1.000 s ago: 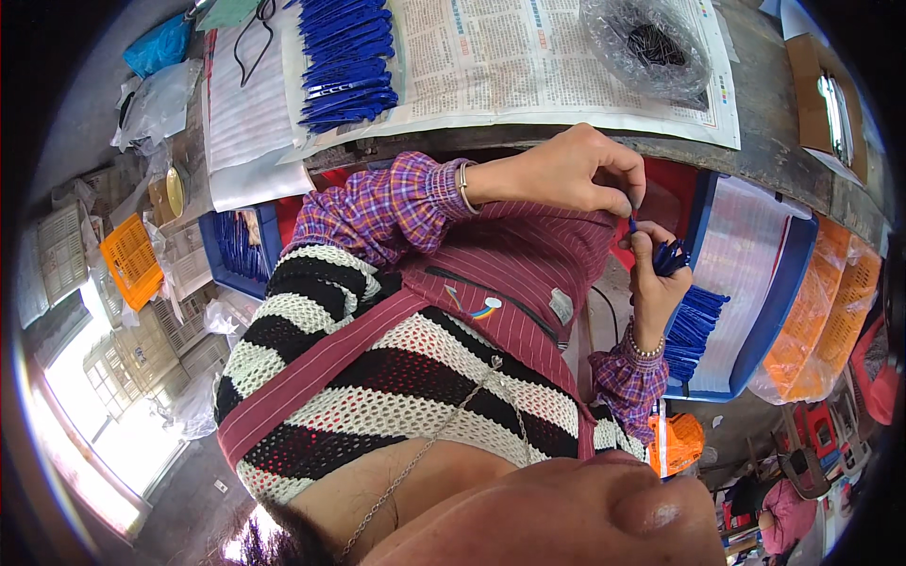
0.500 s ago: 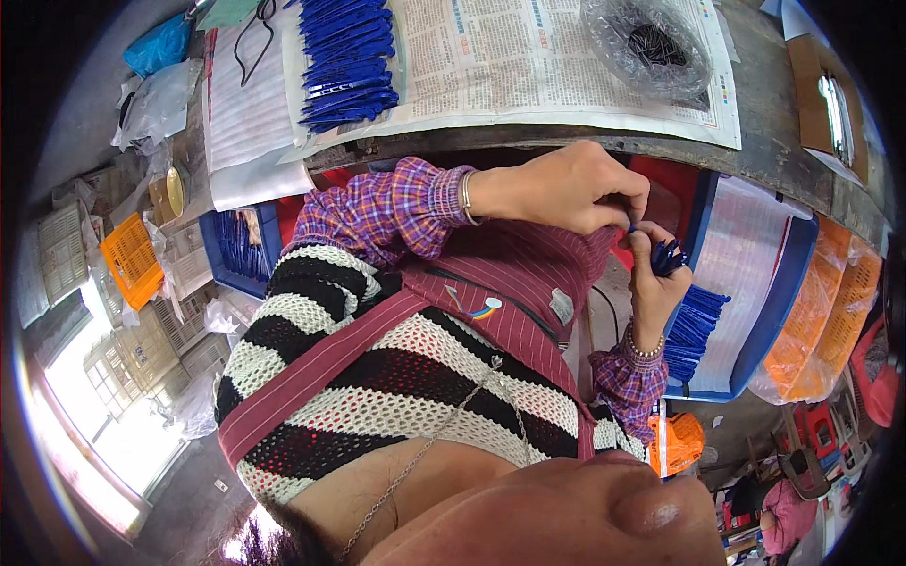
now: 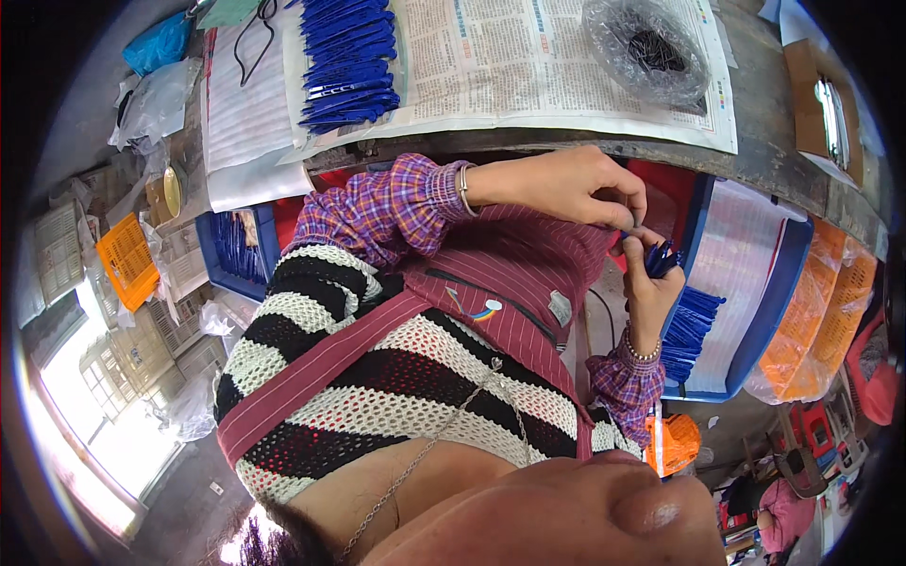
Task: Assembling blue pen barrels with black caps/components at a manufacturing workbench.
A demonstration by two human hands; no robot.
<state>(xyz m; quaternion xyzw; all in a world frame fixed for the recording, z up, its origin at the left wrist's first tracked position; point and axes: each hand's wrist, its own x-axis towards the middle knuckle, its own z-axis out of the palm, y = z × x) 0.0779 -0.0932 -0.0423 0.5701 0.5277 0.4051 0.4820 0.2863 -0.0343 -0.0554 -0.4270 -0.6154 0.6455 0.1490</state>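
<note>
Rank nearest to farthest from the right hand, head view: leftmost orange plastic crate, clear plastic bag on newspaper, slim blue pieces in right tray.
1. Blue pieces, lower right.
2. Plastic bag, above.
3. Orange crate, far left.

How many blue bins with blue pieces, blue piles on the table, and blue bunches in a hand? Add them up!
Blue bins holding blue pieces: 2
Blue pile on table: 1
Blue bunch in right hand: 1
Total: 4
</note>
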